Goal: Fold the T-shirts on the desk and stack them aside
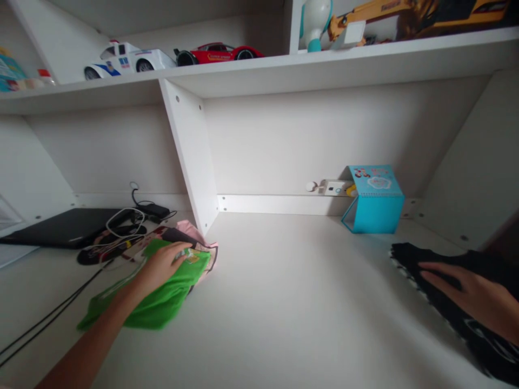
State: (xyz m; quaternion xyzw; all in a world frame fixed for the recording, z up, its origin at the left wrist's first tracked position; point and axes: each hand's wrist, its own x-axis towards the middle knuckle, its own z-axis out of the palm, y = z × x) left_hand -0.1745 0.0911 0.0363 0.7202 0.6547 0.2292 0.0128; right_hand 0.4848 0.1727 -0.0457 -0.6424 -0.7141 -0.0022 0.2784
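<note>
My left hand [164, 262] is on a folded bright green cloth garment [162, 302] at the left of the desk, its fingers closed on the fabric near a small printed patch. Under the green garment lies a pink and dark cloth piece [190, 231], partly covered. On the right, my right hand [466, 289] grips a black garment [430, 254] with a pale scalloped edge and white print. Thumb and forefinger come together over a dark fold of it. The garment's far side runs out of the picture.
A black laptop [60, 227], a black adapter [153, 209] and a white cable [140, 221] lie at the back left. An upright divider [188, 156] stands behind the green garment. A blue desk calendar [377, 213] and a power strip [335, 187] are at the back right. Toy cars [130, 59] line the shelf above.
</note>
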